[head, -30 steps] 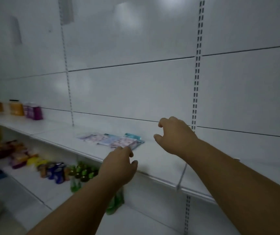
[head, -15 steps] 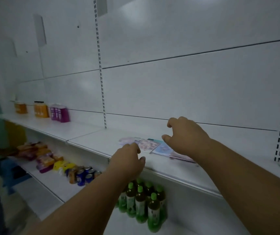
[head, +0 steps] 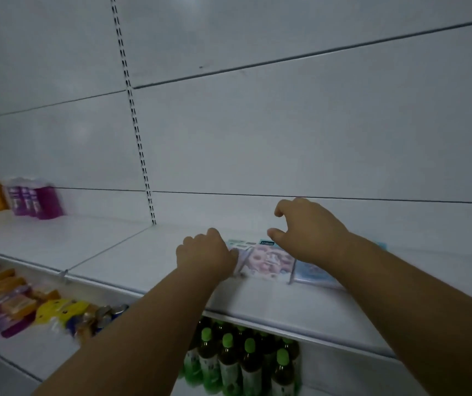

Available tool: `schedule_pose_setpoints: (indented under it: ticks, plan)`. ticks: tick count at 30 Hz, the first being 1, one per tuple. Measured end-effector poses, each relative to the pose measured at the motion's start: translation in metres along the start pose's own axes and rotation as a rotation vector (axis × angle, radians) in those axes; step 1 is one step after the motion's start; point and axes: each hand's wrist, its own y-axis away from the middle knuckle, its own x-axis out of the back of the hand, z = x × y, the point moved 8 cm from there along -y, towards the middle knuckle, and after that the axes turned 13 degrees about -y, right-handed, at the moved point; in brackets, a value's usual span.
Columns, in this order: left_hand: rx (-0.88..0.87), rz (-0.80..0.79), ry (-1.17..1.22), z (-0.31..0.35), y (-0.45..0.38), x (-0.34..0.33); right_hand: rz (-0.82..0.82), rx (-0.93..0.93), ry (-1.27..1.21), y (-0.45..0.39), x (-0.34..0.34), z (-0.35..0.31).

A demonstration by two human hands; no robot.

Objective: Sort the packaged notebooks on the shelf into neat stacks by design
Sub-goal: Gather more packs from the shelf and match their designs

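My left hand [head: 205,254] lay curled on the packaged notebooks [head: 269,262] spread across the shelf [head: 132,252], my right hand [head: 309,230] hovered open, grasping nothing (slick wrappers could slide off the front edge).

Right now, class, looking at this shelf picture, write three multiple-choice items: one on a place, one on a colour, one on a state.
1. Where do the notebooks lie?
A. on the white shelf
B. on the floor
C. in a basket

2. What colour are the caps of the bottles under that shelf?
A. red
B. green
C. black

3. What state is the right hand in?
A. closed in a fist
B. holding a bottle
C. open, fingers curled above the notebooks

Answers: 1 A, they lie flat on the shelf by the left hand; 2 B, every visible cap is bright green; 3 C, it grips nothing.
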Motion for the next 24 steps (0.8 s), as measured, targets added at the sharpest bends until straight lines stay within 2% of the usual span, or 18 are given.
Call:
schedule_pose_setpoints:
  ticks: [6,9,13,19,21,24]
  plan:
    - [-0.138,-0.141,-0.033,-0.009,-0.044,-0.027,0.018,-0.147,0.073,-0.008,-0.028,-0.006]
    - [-0.19,-0.126,0.049,-0.014,-0.053,-0.03,0.062,-0.209,0.091,-0.008,-0.037,-0.011]
    - [-0.161,-0.132,0.151,-0.024,-0.062,-0.033,0.078,-0.3,0.099,-0.003,-0.055,-0.012]
    - [-0.265,-0.281,0.234,-0.028,-0.071,-0.046,0.068,-0.398,0.152,-0.002,-0.068,-0.007]
    - [-0.234,-0.273,0.335,-0.033,-0.074,-0.044,0.044,-0.415,0.154,-0.002,-0.073,-0.007]
    - [-0.183,-0.2,0.656,-0.043,-0.082,-0.032,0.024,-0.451,0.195,-0.004,-0.076,-0.006]
